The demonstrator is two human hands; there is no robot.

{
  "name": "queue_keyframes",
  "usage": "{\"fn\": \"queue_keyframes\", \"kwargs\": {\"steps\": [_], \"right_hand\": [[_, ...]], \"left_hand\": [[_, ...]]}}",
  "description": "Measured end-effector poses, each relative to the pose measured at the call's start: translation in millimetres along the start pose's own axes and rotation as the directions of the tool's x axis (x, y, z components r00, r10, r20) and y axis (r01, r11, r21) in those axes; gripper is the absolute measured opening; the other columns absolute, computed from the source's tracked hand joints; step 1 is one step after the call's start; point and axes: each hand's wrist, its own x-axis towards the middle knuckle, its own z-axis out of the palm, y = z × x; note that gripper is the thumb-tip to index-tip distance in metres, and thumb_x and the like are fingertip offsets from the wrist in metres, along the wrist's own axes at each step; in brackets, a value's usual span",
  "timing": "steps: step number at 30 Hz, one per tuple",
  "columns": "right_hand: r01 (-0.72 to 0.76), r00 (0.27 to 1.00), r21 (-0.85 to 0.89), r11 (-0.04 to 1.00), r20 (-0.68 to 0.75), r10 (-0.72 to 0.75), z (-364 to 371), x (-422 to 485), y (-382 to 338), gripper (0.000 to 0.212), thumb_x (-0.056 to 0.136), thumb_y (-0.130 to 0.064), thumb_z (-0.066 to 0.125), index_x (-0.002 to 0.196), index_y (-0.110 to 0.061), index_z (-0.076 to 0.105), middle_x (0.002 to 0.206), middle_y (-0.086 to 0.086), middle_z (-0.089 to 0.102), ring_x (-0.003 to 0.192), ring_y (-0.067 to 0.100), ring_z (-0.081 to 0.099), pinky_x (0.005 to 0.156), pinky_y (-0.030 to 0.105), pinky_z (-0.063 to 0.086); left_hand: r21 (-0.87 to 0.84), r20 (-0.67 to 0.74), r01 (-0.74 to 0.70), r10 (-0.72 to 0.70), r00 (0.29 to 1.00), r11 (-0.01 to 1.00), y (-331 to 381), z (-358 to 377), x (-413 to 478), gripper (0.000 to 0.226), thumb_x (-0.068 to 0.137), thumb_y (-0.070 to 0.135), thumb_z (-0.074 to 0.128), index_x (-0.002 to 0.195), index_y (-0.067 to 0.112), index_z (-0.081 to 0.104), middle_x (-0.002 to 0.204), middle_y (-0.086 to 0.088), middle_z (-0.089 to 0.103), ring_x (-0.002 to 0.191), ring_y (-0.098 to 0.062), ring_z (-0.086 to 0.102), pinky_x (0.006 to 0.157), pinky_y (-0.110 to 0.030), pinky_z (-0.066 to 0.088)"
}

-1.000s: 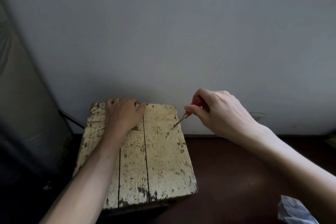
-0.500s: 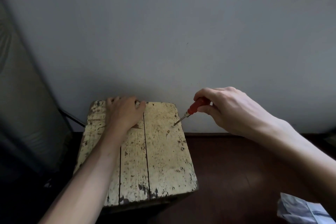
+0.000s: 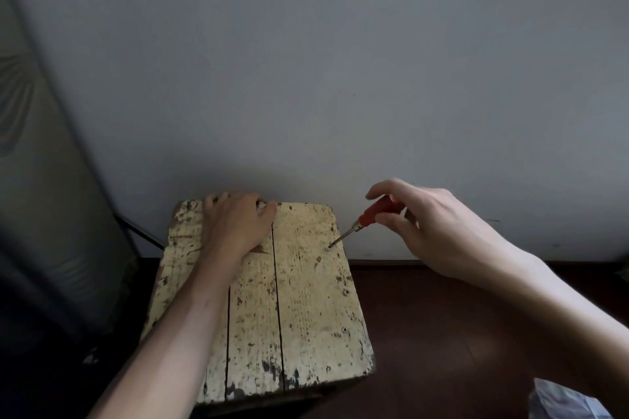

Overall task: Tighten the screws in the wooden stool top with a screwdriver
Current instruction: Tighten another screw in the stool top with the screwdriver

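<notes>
A worn, cream-painted wooden stool top point(image 3: 306, 316) made of three planks fills the lower middle. My left hand point(image 3: 238, 224) lies flat on its far left part, fingers curled over the far edge. My right hand point(image 3: 432, 231) holds a red-handled screwdriver point(image 3: 374, 211) loosely, fingers partly spread. The metal tip rests on a screw point(image 3: 327, 248) near the far right edge. Two more screws point(image 3: 346, 291) point(image 3: 344, 329) sit along the right plank.
A pale wall point(image 3: 340, 78) stands directly behind the stool. A grey padded object point(image 3: 44, 214) leans at the left. Dark brown floor point(image 3: 442, 333) lies to the right, with a crumpled plastic bag point(image 3: 565, 401) at the bottom right corner.
My right hand has rolled and loosened around the screwdriver handle, showing more of the red handle. The tip stays on the same screw. My left hand has not moved.
</notes>
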Motion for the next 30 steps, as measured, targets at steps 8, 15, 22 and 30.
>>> {"fn": "queue_keyframes", "kwargs": {"steps": [8, 15, 22, 30], "right_hand": [[-0.033, 0.996, -0.079, 0.996, 0.085, 0.039, -13.2, 7.1, -7.3, 0.021, 0.104, -0.03, 0.057, 0.124, -0.032, 0.062, 0.089, -0.019, 0.063, 0.076, 0.016, 0.059, 0.076, 0.034, 0.054], [-0.05, 0.993, -0.076, 0.996, -0.115, 0.041, 4.4, 7.0, -11.6, 0.036, 0.097, -0.053, 0.06, 0.081, -0.021, 0.061, 0.047, -0.031, 0.046, 0.046, 0.007, 0.043, 0.054, 0.027, 0.036], [-0.064, 0.975, -0.045, 0.997, -0.216, 0.053, 13.5, 7.6, -10.7, 0.029, 0.098, -0.052, 0.061, 0.084, -0.029, 0.071, 0.055, -0.014, 0.064, 0.052, 0.004, 0.051, 0.055, 0.024, 0.038], [-0.041, 0.998, -0.007, 0.999, 0.053, 0.042, -15.1, 10.7, -4.2, 0.024, 0.097, -0.031, 0.069, 0.12, -0.034, 0.071, 0.075, -0.035, 0.061, 0.076, -0.008, 0.061, 0.068, 0.005, 0.043]], "left_hand": [[-0.012, -0.019, -0.003, 0.002, 1.0, 1.0, 1.4, -1.4, -0.8, 0.041, 0.101, 0.054, 0.041, 0.112, 0.03, 0.073, 0.119, -0.002, 0.069, 0.118, -0.025, 0.054, 0.103, -0.041, 0.027], [0.018, -0.004, -0.003, 0.003, 1.0, 1.0, 0.0, -1.2, 0.9, 0.044, 0.101, 0.057, 0.038, 0.114, 0.03, 0.071, 0.119, -0.001, 0.068, 0.119, -0.024, 0.054, 0.105, -0.043, 0.027], [0.028, 0.011, 0.007, -0.007, 1.0, 1.0, -0.9, 0.2, 0.8, 0.047, 0.1, 0.056, 0.038, 0.11, 0.026, 0.073, 0.116, -0.001, 0.07, 0.117, -0.025, 0.054, 0.103, -0.042, 0.027], [0.037, 0.019, 0.016, -0.016, 1.0, 0.999, 1.2, -1.8, 0.5, 0.046, 0.1, 0.057, 0.038, 0.115, 0.03, 0.072, 0.122, 0.0, 0.07, 0.121, -0.024, 0.054, 0.104, -0.041, 0.026]]}}
